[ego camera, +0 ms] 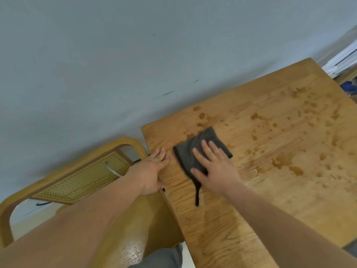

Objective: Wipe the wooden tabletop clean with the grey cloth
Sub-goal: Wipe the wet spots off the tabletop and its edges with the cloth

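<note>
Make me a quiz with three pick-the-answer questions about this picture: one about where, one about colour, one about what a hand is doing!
1. Where does the cloth lie? A in a bucket; B on the tabletop; C on a plate.
2. What colour is the cloth? A grey; B red; C white.
3. How is the right hand? A in a fist; B pinching a corner; C flat on the cloth.
Answers: B, wood shows all around it; A, it looks dark grey; C, its fingers lie straight over it.
</note>
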{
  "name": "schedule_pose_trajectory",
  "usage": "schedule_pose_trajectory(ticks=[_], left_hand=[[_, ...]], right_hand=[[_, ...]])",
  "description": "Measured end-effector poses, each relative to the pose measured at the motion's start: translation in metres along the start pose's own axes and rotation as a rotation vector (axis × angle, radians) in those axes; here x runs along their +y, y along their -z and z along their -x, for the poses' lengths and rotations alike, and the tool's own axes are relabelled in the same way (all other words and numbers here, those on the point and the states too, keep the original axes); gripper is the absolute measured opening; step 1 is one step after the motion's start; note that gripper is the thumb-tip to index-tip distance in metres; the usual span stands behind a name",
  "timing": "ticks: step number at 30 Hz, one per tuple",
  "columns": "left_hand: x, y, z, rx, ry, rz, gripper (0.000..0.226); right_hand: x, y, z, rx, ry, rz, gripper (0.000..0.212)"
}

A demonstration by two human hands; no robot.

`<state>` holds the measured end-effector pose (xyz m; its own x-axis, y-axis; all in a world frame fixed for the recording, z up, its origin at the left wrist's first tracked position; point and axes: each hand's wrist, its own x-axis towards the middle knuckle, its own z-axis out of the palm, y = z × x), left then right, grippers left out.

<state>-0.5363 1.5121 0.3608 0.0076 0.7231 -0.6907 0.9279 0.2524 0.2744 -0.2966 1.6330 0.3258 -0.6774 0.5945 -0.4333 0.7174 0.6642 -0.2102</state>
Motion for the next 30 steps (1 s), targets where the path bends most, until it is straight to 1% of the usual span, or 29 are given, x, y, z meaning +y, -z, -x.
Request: schedule_pose_trajectory(ticks=[4,6,8,10,12,16,19,22,24,26,28,30], left_hand=[[0.002,0.004,-0.003,-0.039,0.016,-0.016,0.096],[0.003,0.007,-0.003,-0.042,0.019,-0.007,0.093],[0.003,0.009,-0.002,-0.047,0.008,0.007,0.090],[0.001,0.008,0.000,-0.049,-0.001,0.025,0.089],[0.000,0.004,0.001,-0.040,-0.001,0.039,0.089],[-0.003,0.002,-0.002,-0.011,-0.009,0.061,0.086],[-0.005,0.003,-0.003,-0.014,-0.003,0.060,0.085],[-0.005,0.002,-0.004,-0.015,0.012,0.050,0.086],[-0.002,0.004,-0.003,-0.039,0.031,0.047,0.085],[0.001,0.007,-0.002,-0.062,0.051,0.053,0.084],[0.002,0.009,-0.003,-0.067,0.054,0.057,0.082],[0.002,0.009,-0.002,-0.071,0.053,0.061,0.081]], right_hand=[[0.014,0.047,-0.081,0.063,-0.190,-0.077,0.077],[0.005,0.049,-0.098,0.097,-0.258,-0.091,0.075],[-0.008,0.043,-0.097,0.129,-0.282,-0.063,0.074],[-0.018,0.031,-0.079,0.148,-0.239,-0.035,0.074],[-0.028,0.015,-0.052,0.155,-0.151,-0.007,0.073],[-0.046,-0.016,-0.004,0.115,0.013,0.024,0.071],[-0.033,-0.010,-0.011,0.080,0.083,0.045,0.072],[-0.010,0.018,-0.055,0.038,0.127,0.123,0.078],[0.002,0.043,-0.092,0.017,0.059,0.134,0.080],[0.006,0.063,-0.119,0.024,-0.063,0.083,0.080],[0.002,0.069,-0.132,0.038,-0.164,0.024,0.078],[-0.011,0.063,-0.128,0.064,-0.219,0.001,0.076]])
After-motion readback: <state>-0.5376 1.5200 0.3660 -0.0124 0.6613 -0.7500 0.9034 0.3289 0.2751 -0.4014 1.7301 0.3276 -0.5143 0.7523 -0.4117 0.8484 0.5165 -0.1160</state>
